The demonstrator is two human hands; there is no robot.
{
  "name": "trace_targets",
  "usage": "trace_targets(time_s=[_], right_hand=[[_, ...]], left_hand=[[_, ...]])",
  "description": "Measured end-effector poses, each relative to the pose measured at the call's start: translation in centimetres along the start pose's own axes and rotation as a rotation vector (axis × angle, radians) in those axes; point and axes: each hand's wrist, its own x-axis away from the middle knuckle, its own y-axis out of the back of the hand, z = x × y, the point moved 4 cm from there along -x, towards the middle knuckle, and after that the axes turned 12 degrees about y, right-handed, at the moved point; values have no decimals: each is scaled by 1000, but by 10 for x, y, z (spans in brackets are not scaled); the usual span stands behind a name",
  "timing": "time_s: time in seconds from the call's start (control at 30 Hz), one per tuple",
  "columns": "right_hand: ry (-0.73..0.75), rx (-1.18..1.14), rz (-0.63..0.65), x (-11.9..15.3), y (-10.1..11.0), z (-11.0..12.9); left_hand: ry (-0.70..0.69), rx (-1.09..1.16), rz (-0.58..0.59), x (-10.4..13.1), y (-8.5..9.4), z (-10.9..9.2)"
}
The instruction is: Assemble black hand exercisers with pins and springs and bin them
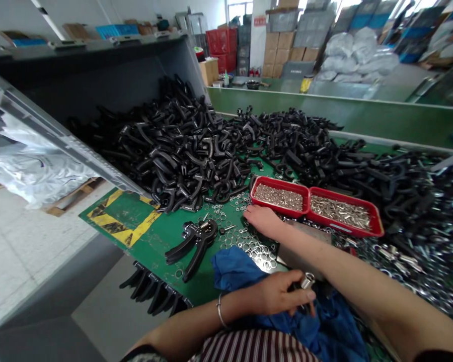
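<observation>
My left hand [283, 295], with a bangle at its wrist, is closed around a metal coil spring [308, 280]; a dark piece shows beneath it, partly hidden by the fingers. My right hand [263, 219] reaches across to the near left corner of a red tray of small metal parts [279, 197]. Its fingers bend down towards the tabletop, and their tips are mostly hidden. Loose metal rings [259, 250] lie just below that hand. To the left rests a black hand grip exerciser [196, 245], its two handles spread. Under my left hand is a blue cloth [234, 266].
A second red tray [345, 211] holds metal pins. Black handles [196, 146] spill from a tipped grey crate [71, 146] and spread along the back of the green table [136, 213]. Several black handles [154, 289] hang at the front edge. Loose metal parts [411, 271] cover the right side.
</observation>
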Motion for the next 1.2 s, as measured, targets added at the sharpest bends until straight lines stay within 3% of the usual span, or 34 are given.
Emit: trace_targets(time_s=[0.17, 0.33, 0.43, 0.53, 0.6, 0.73, 0.8, 0.97, 1.2], right_hand=[[-55, -10, 11, -12, 1, 6], [-87, -99, -38, -11, 2, 4], [-119, -192, -133, 3, 9, 0], [-177, -300, -264, 35, 17, 2], [-241, -609, -413, 63, 17, 8], [-412, -1703, -729, 113, -3, 31], [-473, -1967, -803, 127, -11, 41], [-472, -2086, -870, 149, -12, 43], [-439, -1746, -893, 168, 4, 41]], left_hand=[[23, 85, -252, 17, 26, 3], [-184, 174, -750, 37, 72, -16], [-297, 141, -942, 48, 99, -29], [-363, -23, -1041, 54, 114, -41], [-416, -131, -1052, 52, 113, -48], [-450, -302, -932, 26, 91, -55], [-431, -372, -872, 9, 76, -56], [-368, -511, -834, -15, 55, -54], [-389, -543, -780, -19, 44, -56]])
